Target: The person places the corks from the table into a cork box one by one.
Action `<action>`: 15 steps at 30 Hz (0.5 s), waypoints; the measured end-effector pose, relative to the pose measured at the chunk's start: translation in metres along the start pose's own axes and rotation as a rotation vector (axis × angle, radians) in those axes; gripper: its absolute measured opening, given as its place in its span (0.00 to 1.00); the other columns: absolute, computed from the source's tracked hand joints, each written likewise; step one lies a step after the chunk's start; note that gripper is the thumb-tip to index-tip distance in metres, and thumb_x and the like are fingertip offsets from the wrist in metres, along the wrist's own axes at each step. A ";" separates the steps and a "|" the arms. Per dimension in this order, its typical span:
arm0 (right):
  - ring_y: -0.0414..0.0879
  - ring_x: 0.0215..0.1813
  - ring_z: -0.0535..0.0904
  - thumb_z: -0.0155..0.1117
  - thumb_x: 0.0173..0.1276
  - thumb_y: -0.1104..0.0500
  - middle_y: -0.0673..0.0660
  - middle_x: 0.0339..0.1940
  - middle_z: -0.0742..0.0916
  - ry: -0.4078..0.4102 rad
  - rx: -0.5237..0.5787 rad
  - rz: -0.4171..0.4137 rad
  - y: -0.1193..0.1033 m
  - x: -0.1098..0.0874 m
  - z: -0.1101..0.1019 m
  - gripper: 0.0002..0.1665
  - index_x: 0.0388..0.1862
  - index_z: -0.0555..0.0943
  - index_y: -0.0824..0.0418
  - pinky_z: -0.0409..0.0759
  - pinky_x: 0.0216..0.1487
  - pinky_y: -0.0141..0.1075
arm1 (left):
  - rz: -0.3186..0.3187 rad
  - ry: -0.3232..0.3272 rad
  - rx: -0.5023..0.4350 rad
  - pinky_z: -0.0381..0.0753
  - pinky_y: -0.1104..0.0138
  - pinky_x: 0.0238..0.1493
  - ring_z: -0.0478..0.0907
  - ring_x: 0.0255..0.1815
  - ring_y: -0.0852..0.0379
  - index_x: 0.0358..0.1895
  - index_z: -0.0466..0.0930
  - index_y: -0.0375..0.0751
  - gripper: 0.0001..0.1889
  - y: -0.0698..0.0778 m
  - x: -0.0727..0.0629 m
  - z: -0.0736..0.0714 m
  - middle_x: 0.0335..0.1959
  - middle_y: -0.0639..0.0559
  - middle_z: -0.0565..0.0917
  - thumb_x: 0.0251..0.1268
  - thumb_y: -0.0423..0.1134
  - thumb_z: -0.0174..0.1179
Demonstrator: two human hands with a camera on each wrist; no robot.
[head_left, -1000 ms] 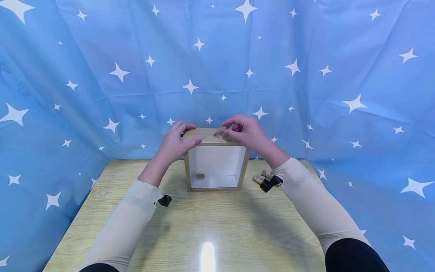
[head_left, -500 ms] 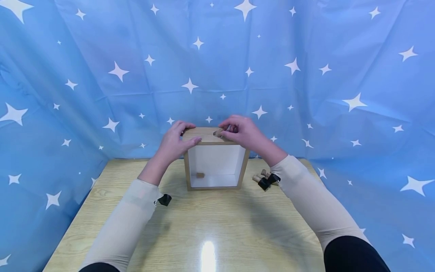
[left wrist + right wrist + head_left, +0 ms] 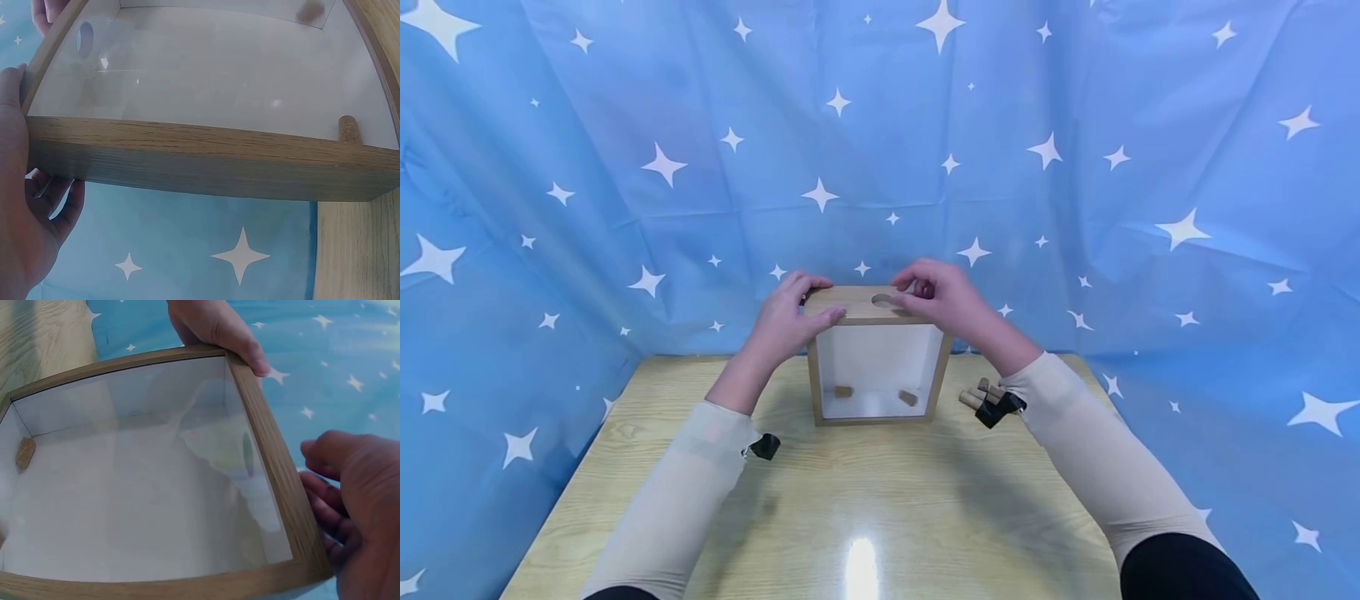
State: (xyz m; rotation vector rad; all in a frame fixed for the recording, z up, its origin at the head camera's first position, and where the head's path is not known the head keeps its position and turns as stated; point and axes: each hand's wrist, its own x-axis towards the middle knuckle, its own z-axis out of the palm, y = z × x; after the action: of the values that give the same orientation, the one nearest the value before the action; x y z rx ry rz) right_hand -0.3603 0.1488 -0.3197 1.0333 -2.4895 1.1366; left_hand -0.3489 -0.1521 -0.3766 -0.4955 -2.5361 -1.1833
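A wooden-framed box [image 3: 854, 301] with a see-through front and white inside stands upright on the table. Its top panel has a round hole [image 3: 881, 301]. My left hand [image 3: 784, 321] grips the upper left corner, thumb across the top. Over the top's right part is my right hand [image 3: 951, 298], fingers loosely bent beside the hole and nothing visible between them. Behind the front lie two corks: one cork [image 3: 844, 391] at lower left, another cork [image 3: 908, 397] at lower right. The left wrist view shows a cork [image 3: 349, 129] close to the frame; the right wrist view has one cork [image 3: 25, 453] near a corner.
Several more corks [image 3: 971, 399] lie on the table [image 3: 820, 492] right of the box, partly hidden by the black camera [image 3: 997, 409] on my right wrist. A blue curtain [image 3: 880, 150] with white stars hangs close behind the table.
The cork my right hand was pinching at the hole has left its fingers, and a second cork now lies inside at lower right. The left hand keeps its grip on the box.
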 end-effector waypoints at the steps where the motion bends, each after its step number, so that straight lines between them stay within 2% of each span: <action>1: 0.49 0.39 0.81 0.76 0.77 0.63 0.54 0.44 0.88 0.013 0.004 0.004 0.000 -0.002 -0.001 0.10 0.54 0.91 0.63 0.81 0.37 0.37 | 0.001 0.001 0.002 0.79 0.44 0.65 0.76 0.65 0.44 0.71 0.82 0.50 0.33 0.000 -0.001 0.000 0.66 0.50 0.78 0.72 0.63 0.73; 6: 0.51 0.38 0.80 0.75 0.78 0.63 0.53 0.40 0.86 0.079 0.026 0.016 0.001 -0.011 -0.008 0.07 0.51 0.91 0.61 0.79 0.35 0.36 | 0.009 0.011 0.004 0.78 0.44 0.64 0.76 0.64 0.44 0.71 0.82 0.49 0.31 0.000 -0.001 0.000 0.66 0.50 0.78 0.73 0.61 0.73; 15: 0.50 0.36 0.79 0.77 0.76 0.65 0.56 0.37 0.85 0.171 0.046 -0.030 0.013 -0.030 -0.014 0.05 0.48 0.92 0.62 0.78 0.36 0.33 | 0.018 0.006 0.000 0.78 0.43 0.65 0.76 0.64 0.44 0.71 0.82 0.49 0.32 -0.001 -0.001 0.001 0.66 0.50 0.78 0.73 0.62 0.73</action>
State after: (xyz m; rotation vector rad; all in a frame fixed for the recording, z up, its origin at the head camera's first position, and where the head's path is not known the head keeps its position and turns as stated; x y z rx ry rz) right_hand -0.3484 0.1801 -0.3316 0.9393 -2.3185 1.2239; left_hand -0.3481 -0.1521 -0.3779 -0.5134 -2.5215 -1.1759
